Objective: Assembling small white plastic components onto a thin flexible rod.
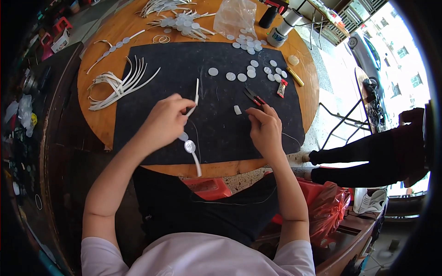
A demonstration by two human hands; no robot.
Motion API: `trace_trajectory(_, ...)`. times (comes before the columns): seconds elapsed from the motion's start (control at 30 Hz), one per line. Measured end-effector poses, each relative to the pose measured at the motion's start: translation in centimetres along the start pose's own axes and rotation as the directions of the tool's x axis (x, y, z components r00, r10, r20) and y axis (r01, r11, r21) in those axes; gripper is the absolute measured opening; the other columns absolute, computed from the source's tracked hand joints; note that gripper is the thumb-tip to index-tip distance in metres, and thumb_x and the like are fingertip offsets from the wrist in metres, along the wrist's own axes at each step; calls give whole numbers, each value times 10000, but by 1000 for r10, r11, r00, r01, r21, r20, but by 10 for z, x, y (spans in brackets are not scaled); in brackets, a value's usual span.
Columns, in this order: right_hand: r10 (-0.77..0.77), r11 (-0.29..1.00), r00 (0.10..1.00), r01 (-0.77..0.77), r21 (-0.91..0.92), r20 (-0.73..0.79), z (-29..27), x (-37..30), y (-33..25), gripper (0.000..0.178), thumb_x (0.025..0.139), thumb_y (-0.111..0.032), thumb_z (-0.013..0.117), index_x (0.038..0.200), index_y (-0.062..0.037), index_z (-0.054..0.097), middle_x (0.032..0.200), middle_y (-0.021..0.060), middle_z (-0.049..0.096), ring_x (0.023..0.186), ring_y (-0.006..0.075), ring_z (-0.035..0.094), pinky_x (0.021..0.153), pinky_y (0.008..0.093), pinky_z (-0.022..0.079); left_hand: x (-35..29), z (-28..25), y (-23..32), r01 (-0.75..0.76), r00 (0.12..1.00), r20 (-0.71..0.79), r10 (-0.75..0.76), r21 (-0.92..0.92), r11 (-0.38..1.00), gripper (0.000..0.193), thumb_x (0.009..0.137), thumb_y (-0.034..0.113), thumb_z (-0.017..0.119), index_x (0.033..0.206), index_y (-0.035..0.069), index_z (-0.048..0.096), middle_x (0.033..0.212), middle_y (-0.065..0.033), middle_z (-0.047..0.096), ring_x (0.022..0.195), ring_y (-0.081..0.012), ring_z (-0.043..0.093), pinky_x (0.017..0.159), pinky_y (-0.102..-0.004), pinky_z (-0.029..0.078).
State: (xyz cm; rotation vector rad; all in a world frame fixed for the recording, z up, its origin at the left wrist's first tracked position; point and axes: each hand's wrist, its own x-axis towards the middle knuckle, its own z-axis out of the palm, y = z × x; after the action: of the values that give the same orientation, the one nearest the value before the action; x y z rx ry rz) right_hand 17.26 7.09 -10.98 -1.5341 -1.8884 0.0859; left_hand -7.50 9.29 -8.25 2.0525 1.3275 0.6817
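My left hand (166, 120) is closed on a white strap (197, 94), whose upper end stands out past my fingertips. Below the hand the strap carries round translucent discs (189, 146) and ends in a white tail over the cloth's near edge. A fine thread hangs in a loop beside it. Thumb and forefinger of my right hand (266, 131) are pinched together; what is between them is too small to make out. A thin thread trails right from that hand. Just beyond it lie red-handled thread snips (254, 96) and a small white piece (237, 110).
A black cloth (161, 92) covers part of the round wooden table (99, 124). White straps (120, 87) lie left, loose discs (242, 77) far right. A clear bag (235, 18), thread spool (277, 37) and glue gun (271, 11) stand behind. Someone in dark trousers (363, 154) is at right.
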Motion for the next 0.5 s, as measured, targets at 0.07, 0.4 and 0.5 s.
trace_trajectory(0.07, -24, 999, 1000, 24, -21, 10, 2, 1, -1, 162, 732, 23, 597, 877, -24, 655, 713, 116, 499, 695, 277, 525, 621, 340, 411, 8, 18, 8, -144, 979, -113, 171, 217, 965, 242, 755, -8, 601, 991, -59, 602, 860, -90, 538, 753, -204, 560, 673, -275, 461)
trace_trajectory(0.4, -41, 998, 999, 41, 54, 7, 10, -7, -3, 192, 716, 38, 590, 887, -20, 657, 709, 117, 476, 706, 276, 505, 630, 352, 409, 58, 81, 16, -180, 981, -72, 179, -1, 984, 278, 674, 104, 719, 916, -13, 646, 734, -91, 548, 633, -212, 542, 586, -312, 433)
trace_trajectory(0.5, -50, 998, 998, 49, 39, 24, 9, -9, -1, 216, 689, 42, 587, 882, -25, 656, 747, 123, 490, 751, 288, 514, 662, 374, 421, 62, 82, 14, -243, 969, -68, 236, -124, 962, 228, 672, 96, 719, 863, -13, 661, 666, -72, 543, 553, -175, 522, 531, -296, 417)
